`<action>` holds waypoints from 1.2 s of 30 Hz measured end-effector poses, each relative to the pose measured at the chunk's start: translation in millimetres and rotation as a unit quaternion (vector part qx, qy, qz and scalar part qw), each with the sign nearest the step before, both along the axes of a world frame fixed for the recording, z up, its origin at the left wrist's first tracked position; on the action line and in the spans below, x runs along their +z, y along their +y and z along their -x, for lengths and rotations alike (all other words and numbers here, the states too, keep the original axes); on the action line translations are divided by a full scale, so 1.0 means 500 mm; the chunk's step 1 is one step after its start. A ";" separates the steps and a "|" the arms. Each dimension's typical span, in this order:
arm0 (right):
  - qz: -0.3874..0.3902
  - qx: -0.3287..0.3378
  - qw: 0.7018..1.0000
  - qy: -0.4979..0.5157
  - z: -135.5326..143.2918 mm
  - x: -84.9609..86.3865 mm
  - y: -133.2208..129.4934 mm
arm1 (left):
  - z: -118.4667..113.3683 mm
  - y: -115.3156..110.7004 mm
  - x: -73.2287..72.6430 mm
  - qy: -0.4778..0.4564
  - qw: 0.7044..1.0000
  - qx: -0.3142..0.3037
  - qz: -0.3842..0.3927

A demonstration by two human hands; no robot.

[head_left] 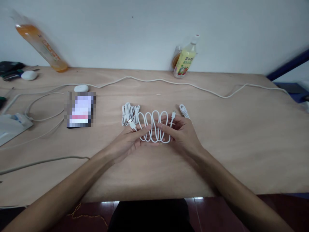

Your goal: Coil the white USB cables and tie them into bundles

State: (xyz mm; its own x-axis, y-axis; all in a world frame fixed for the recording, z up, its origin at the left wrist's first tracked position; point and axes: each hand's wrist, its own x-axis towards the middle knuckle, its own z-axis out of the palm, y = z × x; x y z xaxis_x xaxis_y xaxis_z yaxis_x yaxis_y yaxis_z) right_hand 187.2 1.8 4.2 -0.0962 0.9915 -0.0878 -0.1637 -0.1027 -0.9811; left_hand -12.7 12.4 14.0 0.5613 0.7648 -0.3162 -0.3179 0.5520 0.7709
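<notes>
Between my two hands, a white USB charging cable (154, 127) lies folded in several side-by-side loops. My left hand (131, 137) grips its left loops, thumb on top and fingers underneath; the USB plug (131, 124) sticks out by that hand. On the other side my right hand (181, 130) pinches the right loops under its thumb, with the small connector (173, 114) pointing up near the fingers. Just behind the left hand lies a bundle of white cables (129, 112). Another coiled white cable (183, 110) is partly hidden behind my right hand.
A phone (80, 109) with a blurred screen and a white earbud case (81, 88) lie left. A long white cord (159, 80) crosses the table's back. An orange drink bottle (41, 46) and a yellow-labelled bottle (185, 59) stand by the wall. The wooden table's (154, 187) front edge is near me.
</notes>
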 end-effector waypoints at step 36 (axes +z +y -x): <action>0.022 -0.023 0.999 -0.030 0.001 -0.003 -0.004 | -0.001 -0.002 0.007 0.018 1.000 0.003 -0.010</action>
State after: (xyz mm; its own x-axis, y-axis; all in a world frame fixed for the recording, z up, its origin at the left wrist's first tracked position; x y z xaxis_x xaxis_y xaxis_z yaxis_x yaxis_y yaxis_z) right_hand 186.6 -0.2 2.4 -0.0447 0.9897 -0.1362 -0.1102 -0.1404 -0.9839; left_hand -12.4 11.5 17.6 0.5450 0.7748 -0.3204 -0.2937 0.5343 0.7926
